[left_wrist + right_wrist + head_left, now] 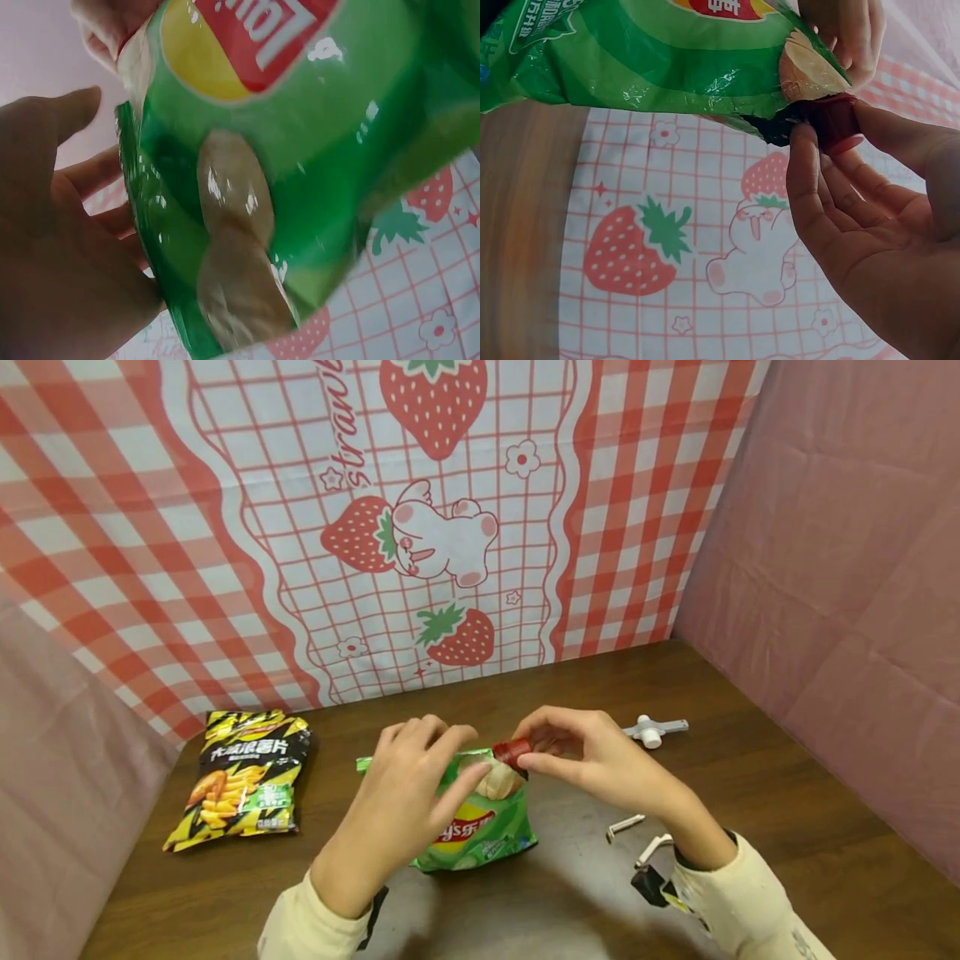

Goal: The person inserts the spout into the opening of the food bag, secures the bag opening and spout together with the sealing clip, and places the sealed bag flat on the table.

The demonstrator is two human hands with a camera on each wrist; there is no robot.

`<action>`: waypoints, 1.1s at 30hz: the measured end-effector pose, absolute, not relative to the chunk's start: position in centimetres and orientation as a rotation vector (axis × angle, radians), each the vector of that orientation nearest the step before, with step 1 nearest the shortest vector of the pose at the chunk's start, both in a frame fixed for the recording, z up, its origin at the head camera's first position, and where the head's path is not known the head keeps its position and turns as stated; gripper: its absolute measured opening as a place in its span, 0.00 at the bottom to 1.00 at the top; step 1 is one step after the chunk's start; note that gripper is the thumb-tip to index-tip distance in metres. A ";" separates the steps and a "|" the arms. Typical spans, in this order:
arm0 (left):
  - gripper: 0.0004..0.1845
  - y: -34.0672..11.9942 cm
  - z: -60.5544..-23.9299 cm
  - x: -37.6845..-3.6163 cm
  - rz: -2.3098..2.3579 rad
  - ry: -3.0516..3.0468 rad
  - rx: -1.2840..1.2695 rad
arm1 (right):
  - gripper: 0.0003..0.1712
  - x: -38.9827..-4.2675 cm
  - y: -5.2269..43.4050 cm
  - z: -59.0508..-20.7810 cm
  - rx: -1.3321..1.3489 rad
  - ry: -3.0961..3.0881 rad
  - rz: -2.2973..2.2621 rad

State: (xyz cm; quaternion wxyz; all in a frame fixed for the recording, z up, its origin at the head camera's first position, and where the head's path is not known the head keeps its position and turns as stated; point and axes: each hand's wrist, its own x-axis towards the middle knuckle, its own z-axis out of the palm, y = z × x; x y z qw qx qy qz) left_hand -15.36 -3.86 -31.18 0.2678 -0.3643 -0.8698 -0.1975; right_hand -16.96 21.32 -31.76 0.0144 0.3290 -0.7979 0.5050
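Note:
A green bag of potato chips (pixel 480 835) stands on the table in front of me, its printed front towards me. My right hand (pixel 600 760) pinches a small red cylindrical cap (pixel 512 752) at the bag's upper right corner. In the right wrist view, thumb and fingertips hold the red cap (pixel 837 124) against a dark, crumpled patch (pixel 776 124) of the bag's edge. My left hand (pixel 401 793) is at the bag's upper left, thumb and fingers spread apart. In the left wrist view, its fingers reach behind the bag's edge; whether they touch it is hidden.
A black and yellow chip bag (pixel 251 777) lies at the left. Towards the back right is a white clip-like piece with a round knob (pixel 651 732). A short, thin, pale piece (pixel 624 827) lies beneath my right forearm. A strawberry-print cloth (pixel 450 527) hangs behind the table.

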 end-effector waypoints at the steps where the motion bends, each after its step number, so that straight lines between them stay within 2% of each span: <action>1: 0.13 -3.7 -31.2 -15.3 -0.526 -2.332 -0.996 | 0.08 -16.8 21.2 -31.7 1.029 -2.487 1.573; 8: 0.04 -3.2 -31.4 -15.2 -0.518 -2.294 -1.059 | 0.10 -16.1 20.9 -31.3 1.039 -2.510 1.507; 16: 0.05 -3.2 -31.4 -15.2 -0.518 -2.299 -1.076 | 0.10 -16.2 21.0 -31.6 1.072 -2.551 1.365; 22: 0.11 -3.2 -31.5 -15.1 -0.489 -2.329 -1.097 | 0.08 -16.5 21.2 -31.8 1.087 -2.600 1.281; 28: 0.05 -3.3 -31.5 -15.3 -0.495 -2.331 -1.095 | 0.07 -16.9 21.4 -31.9 1.103 -2.632 1.215; 33: 0.06 -3.4 -31.6 -15.4 -0.501 -2.337 -1.078 | 0.06 -17.0 21.4 -32.0 1.126 -2.646 1.204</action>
